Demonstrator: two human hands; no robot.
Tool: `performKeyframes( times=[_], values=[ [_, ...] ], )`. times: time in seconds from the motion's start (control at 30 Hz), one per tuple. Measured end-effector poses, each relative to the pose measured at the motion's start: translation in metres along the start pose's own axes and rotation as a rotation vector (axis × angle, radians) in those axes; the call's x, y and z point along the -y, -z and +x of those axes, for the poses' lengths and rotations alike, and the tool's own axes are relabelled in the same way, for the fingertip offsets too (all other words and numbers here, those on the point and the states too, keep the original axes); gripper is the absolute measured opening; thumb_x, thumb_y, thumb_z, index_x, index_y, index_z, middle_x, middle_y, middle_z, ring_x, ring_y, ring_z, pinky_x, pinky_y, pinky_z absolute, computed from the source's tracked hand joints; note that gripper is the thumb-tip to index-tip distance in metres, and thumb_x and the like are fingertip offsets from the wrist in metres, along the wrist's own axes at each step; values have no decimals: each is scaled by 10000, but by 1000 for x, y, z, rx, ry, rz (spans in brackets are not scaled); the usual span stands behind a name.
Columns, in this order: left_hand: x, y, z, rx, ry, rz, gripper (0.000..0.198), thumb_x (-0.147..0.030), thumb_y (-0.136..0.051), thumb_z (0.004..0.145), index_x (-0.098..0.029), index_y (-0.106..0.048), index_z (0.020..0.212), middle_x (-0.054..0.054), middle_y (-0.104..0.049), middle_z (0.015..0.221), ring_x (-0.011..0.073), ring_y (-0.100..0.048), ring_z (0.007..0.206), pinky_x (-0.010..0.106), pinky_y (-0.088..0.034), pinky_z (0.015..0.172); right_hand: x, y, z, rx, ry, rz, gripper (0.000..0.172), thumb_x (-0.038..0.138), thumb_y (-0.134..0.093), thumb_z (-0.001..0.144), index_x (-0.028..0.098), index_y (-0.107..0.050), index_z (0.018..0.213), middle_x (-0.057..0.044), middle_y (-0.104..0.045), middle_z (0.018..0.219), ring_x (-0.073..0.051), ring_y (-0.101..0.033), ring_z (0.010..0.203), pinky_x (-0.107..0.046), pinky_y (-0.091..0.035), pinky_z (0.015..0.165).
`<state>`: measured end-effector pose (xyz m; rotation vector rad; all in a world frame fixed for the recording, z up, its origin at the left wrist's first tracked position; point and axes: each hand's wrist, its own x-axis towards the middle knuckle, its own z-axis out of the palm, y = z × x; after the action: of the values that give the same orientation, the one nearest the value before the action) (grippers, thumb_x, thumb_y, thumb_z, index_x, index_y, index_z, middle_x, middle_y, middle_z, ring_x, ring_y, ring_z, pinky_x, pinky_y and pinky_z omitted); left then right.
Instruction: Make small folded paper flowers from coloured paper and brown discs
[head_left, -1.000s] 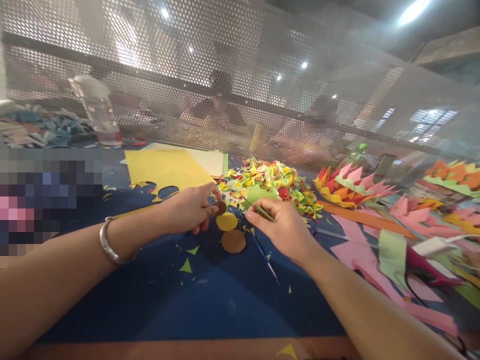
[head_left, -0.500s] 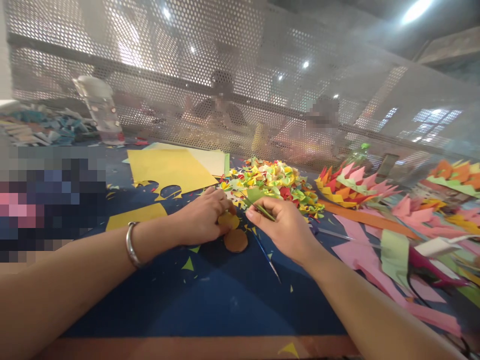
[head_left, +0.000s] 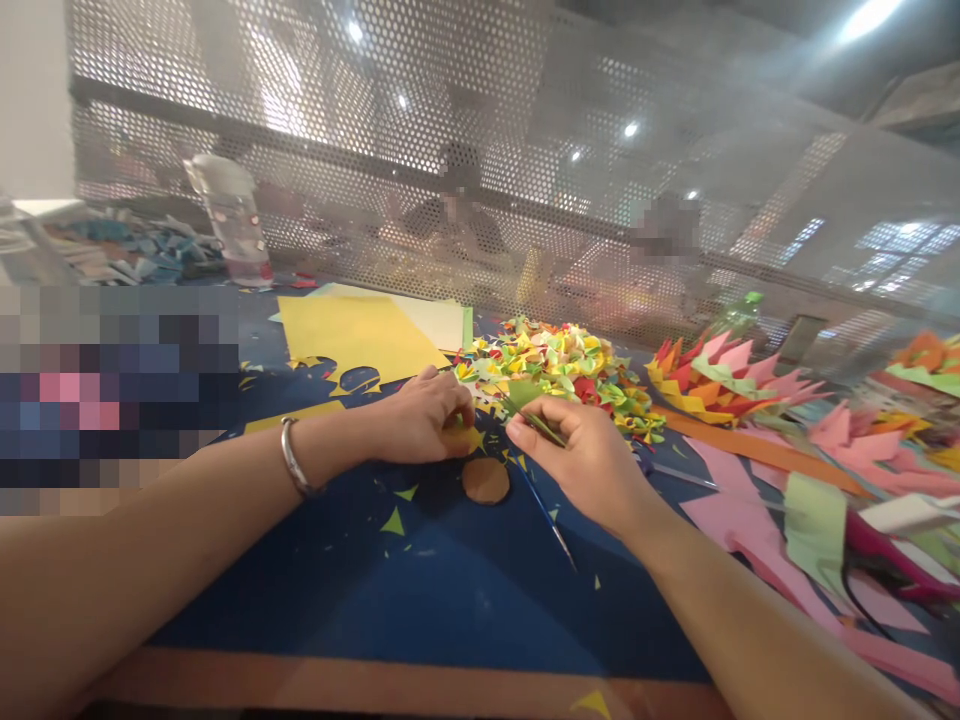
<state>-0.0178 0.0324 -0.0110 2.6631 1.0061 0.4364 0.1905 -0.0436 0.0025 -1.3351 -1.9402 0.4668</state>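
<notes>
My left hand (head_left: 424, 415), a silver bangle on its wrist, has its fingers curled down over a small yellow paper piece (head_left: 463, 440), mostly covered by them. Just below those fingertips a round brown disc (head_left: 486, 481) lies on the blue tabletop (head_left: 337, 580). My right hand (head_left: 581, 450) pinches a green paper piece (head_left: 527, 393) between thumb and fingers; something thin and dark runs along it, too small to name. Between the hands and slightly nearer me lies a thin blue paintbrush (head_left: 546, 510).
Yellow sheets (head_left: 352, 330) with round cut-outs lie at the back left. A heap of colourful folded paper bits (head_left: 559, 355) sits beyond my hands. Paper crowns (head_left: 727, 370), pink strips (head_left: 724, 515) and a magenta tool (head_left: 892, 545) crowd the right. A bottle (head_left: 234, 220) stands far left.
The view has swung slightly left. My left fingers now cover more of the yellow piece. My right hand keeps its pinch on the green paper.
</notes>
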Motion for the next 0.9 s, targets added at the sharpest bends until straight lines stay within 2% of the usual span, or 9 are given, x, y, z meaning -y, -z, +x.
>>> performKeyframes(
  times=[0.1, 0.27, 0.4, 0.53, 0.67, 0.77, 0.9],
  values=[
    [3, 0, 1, -26, -31, 4, 310, -343, -611, 783, -180, -656, 1043, 59, -567, 905, 244, -506, 909, 422, -352, 950, -1, 0, 0, 9, 0, -7, 234, 361, -601, 898, 187, -604, 741, 41, -438, 618, -116, -387, 578, -262, -317, 518],
    [2, 0, 3, -45, -28, -1, 230, -354, -598, 811, -178, -675, 938, 36, -567, 803, 219, -519, 815, 414, -356, 920, 0, -1, -1, 35, -19, 10, 244, 375, -592, 905, 184, -603, 754, 44, -432, 618, -114, -383, 578, -265, -311, 519],
    [2, -1, 4, -82, -48, -30, 163, -322, -612, 808, -187, -673, 877, 44, -611, 807, 219, -532, 811, 393, -378, 878, 1, -1, -2, 45, -25, 26, 241, 376, -591, 905, 185, -600, 758, 44, -435, 624, -116, -386, 581, -268, -318, 523],
    [5, -2, 6, -169, -30, -64, 119, -297, -612, 830, -185, -653, 835, 71, -673, 864, 239, -538, 884, 386, -395, 861, 1, -1, -2, 48, -29, 11, 237, 366, -593, 905, 186, -597, 751, 44, -437, 620, -116, -387, 578, -271, -315, 523],
    [2, -1, 6, -352, -22, -150, 137, -292, -579, 881, -193, -649, 947, 75, -675, 955, 241, -542, 997, 367, -423, 852, -1, -2, -1, 38, -30, 49, 216, 362, -603, 903, 184, -611, 779, 38, -471, 639, -116, -412, 592, -266, -337, 534],
    [-5, 0, 5, -449, -37, -276, 120, -285, -594, 895, -194, -624, 966, 54, -676, 965, 196, -586, 944, 337, -451, 827, -2, -3, 0, 6, -23, 80, 200, 357, -619, 896, 181, -633, 801, 19, -539, 678, -122, -456, 619, -265, -373, 560],
    [-13, 0, 4, -457, -90, -429, 126, -288, -602, 910, -173, -604, 961, 38, -681, 933, 134, -609, 817, 276, -475, 744, -1, -2, 0, -57, -17, 136, 202, 376, -633, 888, 180, -659, 848, -22, -636, 774, -144, -537, 676, -273, -417, 590]
  ],
)
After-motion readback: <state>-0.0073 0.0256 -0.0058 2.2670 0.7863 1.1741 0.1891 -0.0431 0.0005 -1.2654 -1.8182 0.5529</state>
